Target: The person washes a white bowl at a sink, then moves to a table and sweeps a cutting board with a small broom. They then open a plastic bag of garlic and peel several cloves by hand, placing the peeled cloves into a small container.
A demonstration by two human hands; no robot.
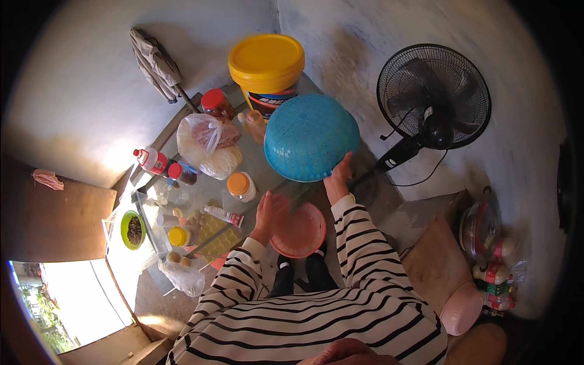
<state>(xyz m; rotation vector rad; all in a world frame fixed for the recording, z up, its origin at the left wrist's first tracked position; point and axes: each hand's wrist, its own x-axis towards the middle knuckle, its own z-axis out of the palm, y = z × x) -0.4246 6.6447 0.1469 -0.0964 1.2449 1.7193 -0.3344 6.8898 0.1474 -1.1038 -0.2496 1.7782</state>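
Note:
A blue plastic basket (pixel 310 137) is tilted with its ribbed underside facing me, beside a tall yellow bucket. My right hand (pixel 338 179) grips its near right rim. My left hand (pixel 265 218) is at the glass table's near edge, its fingers blurred and extended, with nothing seen in it. Just right of and beneath that hand is a round red plastic basket (pixel 301 232), above my feet. A white tube (pixel 224 216) and an orange-lidded jar (pixel 241 186) stand or lie on the glass tabletop (pixel 200 196) to the left.
The yellow bucket (pixel 267 64) and a tied plastic bag (pixel 210 146) occupy the table's back. A folded umbrella (pixel 155 66) leans on the wall. A black fan (pixel 433 98) stands at right. Bottles (pixel 495 273) and a pink basin (pixel 461 308) sit lower right.

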